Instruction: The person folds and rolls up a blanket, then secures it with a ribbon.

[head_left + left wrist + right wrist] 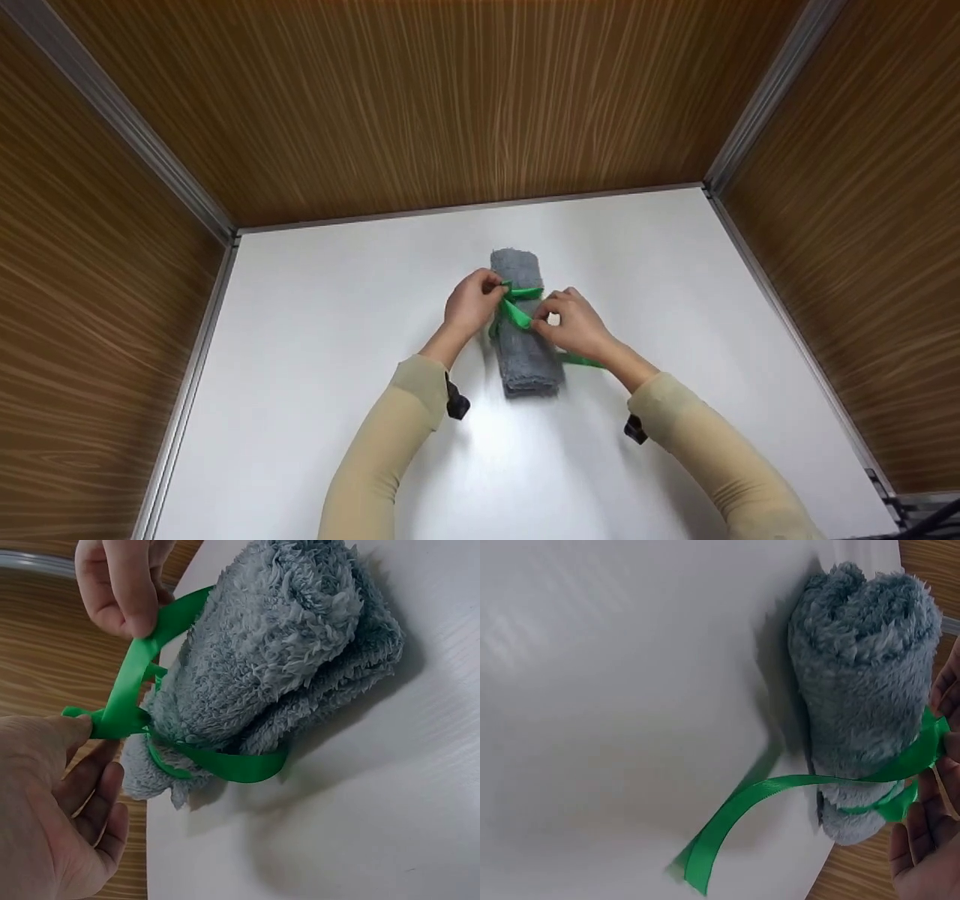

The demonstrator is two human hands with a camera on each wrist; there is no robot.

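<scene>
Both arms wear long, close-fitting sleeves of a plain beige, smooth in weave and without print, seam marking or button in view. The left sleeve (386, 442) ends at a snug cuff just short of the wrist, and the right sleeve (716, 457) ends the same way on its side. The left hand (471, 304) and the right hand (574, 324) are bare, with no glove, ring or watch to be seen. A small black device (456, 403) sits under the left wrist at the cuff's edge, and a like black device (634, 430) sits under the right wrist. Their straps and any lettering are too small to make out.
</scene>
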